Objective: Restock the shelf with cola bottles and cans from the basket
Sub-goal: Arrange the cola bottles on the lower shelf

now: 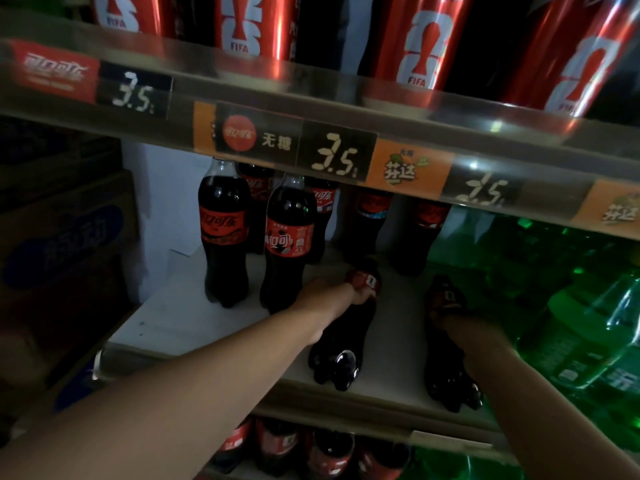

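A person reaches both arms into a dim shop shelf [180,306]. The left hand [349,292] is wrapped round the labelled upper part of the left cola bottle [341,344]. The right hand [450,315], harder to see in shadow, appears to grip the right cola bottle [446,372] the same way. Both bottles lie tipped back, bases at the shelf's front edge and necks pointing to the rear, probably so they pass under the low price rail [408,109] before being stood up in the gap ahead. Standing cola bottles [225,230] fill the shelf's back left, and green bottles [588,323] crowd its right end. Red cans [420,39] above read "FIFA". The price tags [334,155] read "3.5", with "无糖" beside a Coca-Cola logo and "芬达" on orange. The basket is out of view.
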